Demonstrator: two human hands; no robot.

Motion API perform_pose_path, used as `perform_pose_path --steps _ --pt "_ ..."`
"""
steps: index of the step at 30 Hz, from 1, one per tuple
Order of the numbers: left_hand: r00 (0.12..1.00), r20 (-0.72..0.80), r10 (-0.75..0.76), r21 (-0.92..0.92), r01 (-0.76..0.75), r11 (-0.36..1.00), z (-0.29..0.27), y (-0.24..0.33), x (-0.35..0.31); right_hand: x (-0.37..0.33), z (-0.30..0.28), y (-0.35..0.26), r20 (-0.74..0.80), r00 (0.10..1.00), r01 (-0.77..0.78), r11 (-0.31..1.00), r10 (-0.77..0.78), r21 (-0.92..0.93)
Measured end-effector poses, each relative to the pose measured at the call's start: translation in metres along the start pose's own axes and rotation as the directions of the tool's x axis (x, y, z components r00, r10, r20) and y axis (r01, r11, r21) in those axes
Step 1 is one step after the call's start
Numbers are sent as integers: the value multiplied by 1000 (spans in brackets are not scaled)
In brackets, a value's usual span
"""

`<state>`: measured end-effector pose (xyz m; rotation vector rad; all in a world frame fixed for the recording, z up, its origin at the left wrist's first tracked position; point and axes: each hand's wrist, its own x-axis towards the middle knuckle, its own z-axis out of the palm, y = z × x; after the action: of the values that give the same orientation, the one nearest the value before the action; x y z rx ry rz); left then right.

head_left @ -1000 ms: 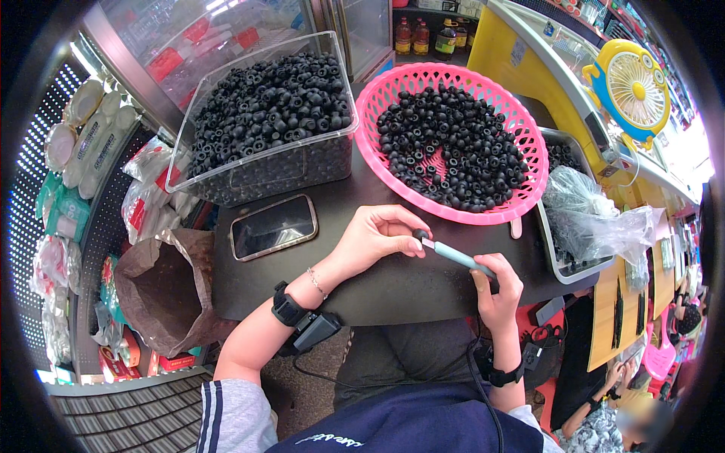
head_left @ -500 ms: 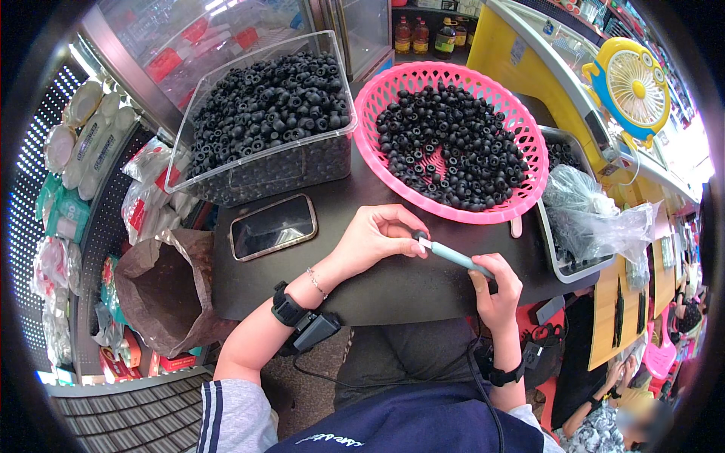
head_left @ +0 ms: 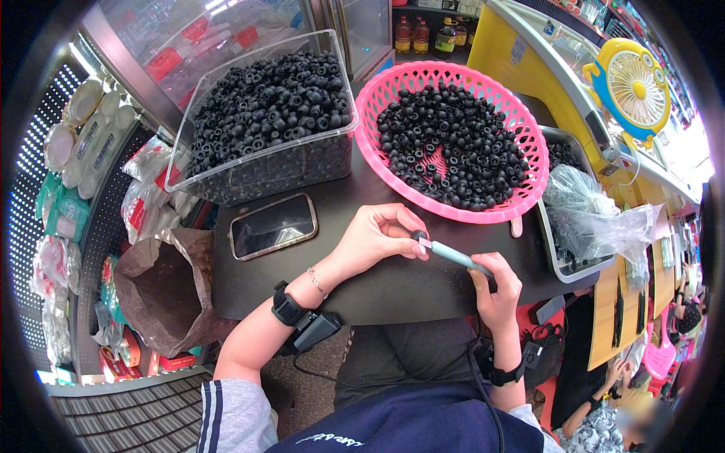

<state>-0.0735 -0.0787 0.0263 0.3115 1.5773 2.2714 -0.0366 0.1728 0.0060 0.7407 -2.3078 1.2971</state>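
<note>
Head view: left hand (head_left: 393, 232) pinches a small black round piece (head_left: 418, 235) between thumb and fingers. Right hand (head_left: 498, 287) grips a pale-blue-handled tool (head_left: 453, 254), tip at the piece. Both are above the black table (head_left: 362, 291), near the pink openwork basket (head_left: 468, 217).

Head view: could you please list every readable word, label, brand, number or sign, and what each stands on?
Navy top: white lettering on the front, wording not copied here.
Bottles at the back: labels too small to read.
White pack at far left: dark print, too blurred.
Pale sticker on the yellow cabinet: too small.
</note>
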Motion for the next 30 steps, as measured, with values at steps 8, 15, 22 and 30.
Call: perform_pose_path --steps 8,15,22,30 --pt "999 37 27 12 -27 1000 0 -4 1 -1 1 1 0 1000 -19 1000 19 8" --pt "993 50 111 18 -112 994 0 -5 0 -2 1 1 0 994 -107 993 107 41" --pt "997 58 42 178 -52 983 1 -5 0 -5 -5 1 34 981 -194 980 192 36" --pt "993 96 71 251 -93 964 3 -1 0 -1 -6 -2 111 978 -188 980 179 73"
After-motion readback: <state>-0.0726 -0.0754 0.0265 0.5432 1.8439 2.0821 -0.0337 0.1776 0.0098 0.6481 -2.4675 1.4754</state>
